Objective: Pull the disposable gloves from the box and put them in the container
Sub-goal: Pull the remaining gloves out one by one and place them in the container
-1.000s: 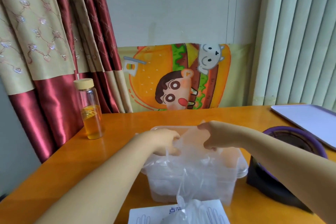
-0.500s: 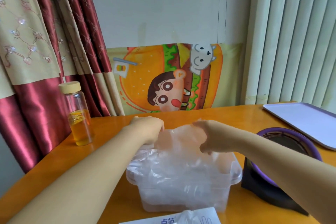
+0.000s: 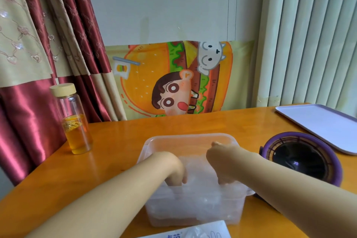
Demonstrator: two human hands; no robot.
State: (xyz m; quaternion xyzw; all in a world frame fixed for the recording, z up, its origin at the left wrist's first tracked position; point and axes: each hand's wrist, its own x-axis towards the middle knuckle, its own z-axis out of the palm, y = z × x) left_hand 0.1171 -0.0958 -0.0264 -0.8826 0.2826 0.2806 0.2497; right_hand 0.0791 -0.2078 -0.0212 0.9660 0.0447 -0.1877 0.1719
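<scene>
A clear plastic container (image 3: 190, 137) stands in the middle of the orange table, filled with crumpled transparent disposable gloves (image 3: 199, 197). Both hands reach down into it. My left hand (image 3: 173, 168) is at the container's left side, its curled fingers buried in the glove plastic. My right hand (image 3: 222, 162) is a hand's width to the right, also curled, gripping the same thin glove and holding it down on the pile. The fingertips of both hands are hidden by the plastic. The white glove box (image 3: 195, 233) lies at the bottom edge, with a glove poking out of it.
A glass bottle (image 3: 76, 121) with yellow liquid stands at the table's left edge. A purple round fan (image 3: 301, 158) sits close to the container's right side. Behind the fan lies a white tray (image 3: 318, 121). Curtains and a cartoon cloth hang behind the table.
Both hands have dropped from holding a glove stretched above the container to pushing it down inside. The view has tilted, so the glove box shows less.
</scene>
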